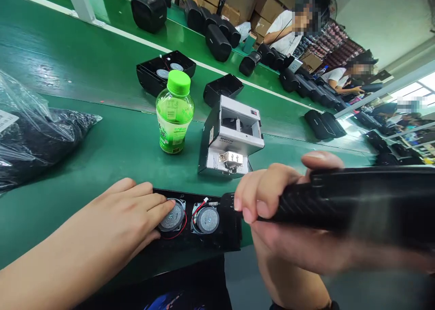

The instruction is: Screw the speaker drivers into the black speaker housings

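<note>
A black speaker housing (228, 230) lies at the near edge of the green bench, with two round speaker drivers (208, 220) set in it and a red wire with a white plug beside them. My left hand (131, 212) grips the housing's left end, its fingers together across the left driver and the thumb lower down. In my right hand (268, 196) is a black electric screwdriver (326, 199), fingers wrapped around its body. The tool lies sideways, its tip end pointing left, just above the right driver. Whether the bit touches a screw cannot be seen.
Behind the housing stand a green-capped bottle (175, 115) and a grey screw feeder (233, 138). A bag of black parts (44, 138) lies at left. Further back are open housings (222, 89) and rows of black speakers (217, 42). Several people work across the bench.
</note>
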A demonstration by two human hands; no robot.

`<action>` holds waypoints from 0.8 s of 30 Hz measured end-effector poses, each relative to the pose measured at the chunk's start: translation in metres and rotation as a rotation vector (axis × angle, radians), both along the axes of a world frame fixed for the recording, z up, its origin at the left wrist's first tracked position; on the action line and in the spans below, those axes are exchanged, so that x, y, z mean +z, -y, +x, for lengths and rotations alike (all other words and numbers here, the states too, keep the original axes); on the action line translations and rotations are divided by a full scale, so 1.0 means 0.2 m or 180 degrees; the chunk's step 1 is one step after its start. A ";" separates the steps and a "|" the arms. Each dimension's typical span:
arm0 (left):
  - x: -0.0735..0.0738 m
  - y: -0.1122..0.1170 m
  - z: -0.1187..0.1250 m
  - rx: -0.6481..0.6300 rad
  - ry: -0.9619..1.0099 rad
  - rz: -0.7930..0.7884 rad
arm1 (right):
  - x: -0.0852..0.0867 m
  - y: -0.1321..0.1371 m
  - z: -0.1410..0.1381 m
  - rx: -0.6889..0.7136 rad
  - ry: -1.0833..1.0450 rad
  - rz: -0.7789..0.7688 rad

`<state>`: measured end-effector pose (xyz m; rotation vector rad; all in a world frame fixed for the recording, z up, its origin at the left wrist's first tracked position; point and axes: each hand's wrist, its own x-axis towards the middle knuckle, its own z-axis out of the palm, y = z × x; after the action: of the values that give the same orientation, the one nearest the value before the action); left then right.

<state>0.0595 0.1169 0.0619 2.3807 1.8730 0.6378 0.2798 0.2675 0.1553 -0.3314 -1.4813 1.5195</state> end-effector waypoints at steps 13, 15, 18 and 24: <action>-0.04 -0.03 0.01 0.0087 0.0415 -0.0275 | -0.09 -0.04 -0.12 0.0363 -0.0092 -0.0392; -0.04 -0.02 0.01 0.0121 0.0390 -0.0326 | -0.09 -0.04 -0.12 0.0369 -0.0082 -0.0409; -0.02 -0.02 0.03 0.0141 0.0274 -0.0410 | -0.09 -0.04 -0.13 0.0400 -0.0012 -0.0447; -0.01 -0.03 0.04 0.0200 0.0318 -0.0446 | -0.10 -0.05 -0.15 0.0416 0.0143 -0.0484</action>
<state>0.0667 0.1228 0.0600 2.1715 1.8906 0.5966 0.2498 0.2777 0.1354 -0.3665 -1.4492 1.7443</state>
